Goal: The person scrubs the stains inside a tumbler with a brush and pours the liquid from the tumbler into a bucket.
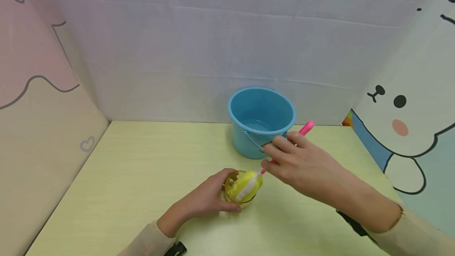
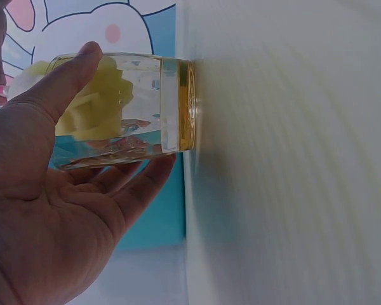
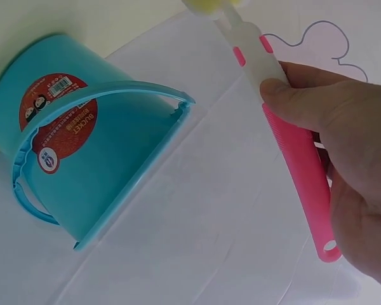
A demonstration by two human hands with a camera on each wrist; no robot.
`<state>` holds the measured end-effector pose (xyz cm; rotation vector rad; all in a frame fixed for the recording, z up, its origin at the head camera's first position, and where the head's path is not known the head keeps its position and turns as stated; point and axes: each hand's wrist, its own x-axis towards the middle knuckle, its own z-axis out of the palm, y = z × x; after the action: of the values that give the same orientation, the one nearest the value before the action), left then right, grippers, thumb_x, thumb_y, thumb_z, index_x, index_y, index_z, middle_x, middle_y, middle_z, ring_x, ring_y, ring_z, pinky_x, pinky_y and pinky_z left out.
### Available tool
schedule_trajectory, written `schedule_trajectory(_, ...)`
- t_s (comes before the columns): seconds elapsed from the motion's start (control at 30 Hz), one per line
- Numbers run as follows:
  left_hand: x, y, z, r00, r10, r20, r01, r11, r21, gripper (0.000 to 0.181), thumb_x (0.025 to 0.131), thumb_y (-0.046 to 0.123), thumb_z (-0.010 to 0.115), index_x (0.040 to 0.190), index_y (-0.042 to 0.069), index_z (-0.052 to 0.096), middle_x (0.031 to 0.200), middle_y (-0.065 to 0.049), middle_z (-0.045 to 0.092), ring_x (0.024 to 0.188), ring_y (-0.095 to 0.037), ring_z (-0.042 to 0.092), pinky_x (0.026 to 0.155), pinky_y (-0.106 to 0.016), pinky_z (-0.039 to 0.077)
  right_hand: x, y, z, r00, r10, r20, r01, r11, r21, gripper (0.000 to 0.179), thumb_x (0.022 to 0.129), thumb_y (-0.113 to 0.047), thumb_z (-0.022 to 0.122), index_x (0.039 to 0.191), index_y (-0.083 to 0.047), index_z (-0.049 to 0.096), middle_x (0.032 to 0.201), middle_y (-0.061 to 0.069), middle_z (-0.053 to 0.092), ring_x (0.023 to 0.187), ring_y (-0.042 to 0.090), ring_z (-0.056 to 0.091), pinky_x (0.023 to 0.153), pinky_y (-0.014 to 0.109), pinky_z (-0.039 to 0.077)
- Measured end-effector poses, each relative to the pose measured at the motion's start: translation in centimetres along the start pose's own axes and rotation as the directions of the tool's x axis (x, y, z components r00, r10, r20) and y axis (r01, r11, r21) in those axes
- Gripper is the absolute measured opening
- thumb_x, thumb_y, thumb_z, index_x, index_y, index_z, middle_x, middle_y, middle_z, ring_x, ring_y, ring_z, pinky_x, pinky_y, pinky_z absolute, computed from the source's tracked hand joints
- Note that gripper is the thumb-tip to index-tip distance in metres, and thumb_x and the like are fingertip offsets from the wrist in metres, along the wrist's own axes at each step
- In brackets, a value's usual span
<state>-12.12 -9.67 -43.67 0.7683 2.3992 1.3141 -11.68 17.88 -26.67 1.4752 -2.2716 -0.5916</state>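
Observation:
My left hand point(image 1: 207, 194) holds a clear glass cup point(image 2: 143, 127) with an amber tint at its base. In the left wrist view the thumb lies along one side of the cup and the fingers curve round the other, its base right at the tabletop. Inside the cup is the yellow and white sponge head point(image 1: 245, 187) of a cup brush point(image 3: 298, 165); part of the sponge stands above the rim. My right hand point(image 1: 305, 169) grips the brush by its pink and white handle, thumb on the upper part in the right wrist view. The handle slants up to the right.
A light blue bucket point(image 1: 241, 139) with its handle hanging down stands behind the hands, near the table's back edge. Its side carries a red label point(image 3: 76, 121). Cloth with cartoon prints point(image 1: 401, 121) walls the pale yellow table point(image 1: 153, 157) at the sides, with a plain sheet behind.

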Motion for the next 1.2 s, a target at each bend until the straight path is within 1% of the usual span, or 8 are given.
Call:
schedule_trajectory(0.2, 0.0, 0.0, 0.0, 1.000, -0.005, 0.004, 0.005, 1.000, -0.006, 0.091, 0.079, 0.037, 0.097, 0.152, 0.015, 0.047, 0.139, 0.008, 0.059, 0.125, -0.011, 0.057, 0.112, -0.038, 0.046, -0.1, 0.0, 0.3, 1.000, 0.017, -0.005, -0.017, 1.000, 0.001, 0.048, 0.078, -0.023, 0.097, 0.119, -0.018, 0.075, 0.119, 0.010, 0.062, 0.106, 0.031, 0.050, 0.084, 0.043, 0.045)
schedule_trajectory(0.43, 0.0, -0.1, 0.0, 1.000, 0.008, -0.003, -0.008, 1.000, -0.002, 0.091, 0.079, 0.037, 0.097, 0.152, 0.013, 0.047, 0.137, 0.006, 0.060, 0.122, -0.011, 0.058, 0.110, -0.037, 0.048, -0.3, -0.1, 0.7, 0.999, 0.041, -0.017, -0.041, 0.999, 0.004, 0.047, 0.078, -0.020, 0.097, 0.120, -0.020, 0.075, 0.117, 0.011, 0.062, 0.105, 0.032, 0.051, 0.083, 0.044, 0.045)
schedule_trajectory(0.7, 0.0, 0.0, 0.0, 1.000, 0.002, 0.000, -0.002, 1.000, -0.015, 0.091, 0.078, 0.035, 0.098, 0.151, 0.014, 0.048, 0.132, 0.009, 0.061, 0.118, -0.009, 0.059, 0.109, -0.036, 0.048, -0.3, -0.2, 1.2, 0.997, 0.060, -0.044, -0.060, 0.998, -0.003, 0.048, 0.076, -0.021, 0.098, 0.118, -0.018, 0.075, 0.114, 0.011, 0.062, 0.103, 0.033, 0.051, 0.082, 0.044, 0.046)
schedule_trajectory(0.97, -0.1, 0.0, 0.1, 1.000, -0.006, 0.001, 0.006, 1.000, -0.016, 0.092, 0.077, 0.033, 0.098, 0.151, 0.014, 0.047, 0.130, 0.010, 0.061, 0.118, -0.009, 0.059, 0.109, -0.035, 0.048, -0.3, -0.1, 1.1, 0.996, 0.075, -0.038, -0.077, 0.997, -0.032, 0.047, 0.077, -0.022, 0.098, 0.118, -0.018, 0.075, 0.116, 0.011, 0.063, 0.106, 0.033, 0.053, 0.082, 0.044, 0.047)
schedule_trajectory(1.2, 0.0, -0.1, 0.2, 1.000, 0.010, -0.007, -0.010, 1.000, -0.003, 0.091, 0.078, 0.036, 0.098, 0.151, 0.012, 0.047, 0.132, 0.008, 0.061, 0.120, -0.010, 0.059, 0.110, -0.037, 0.048, -0.3, 0.0, 0.9, 0.995, 0.091, -0.029, -0.092, 0.995, -0.038, 0.050, 0.077, -0.022, 0.098, 0.121, -0.017, 0.075, 0.119, 0.011, 0.063, 0.106, 0.033, 0.053, 0.081, 0.043, 0.046)
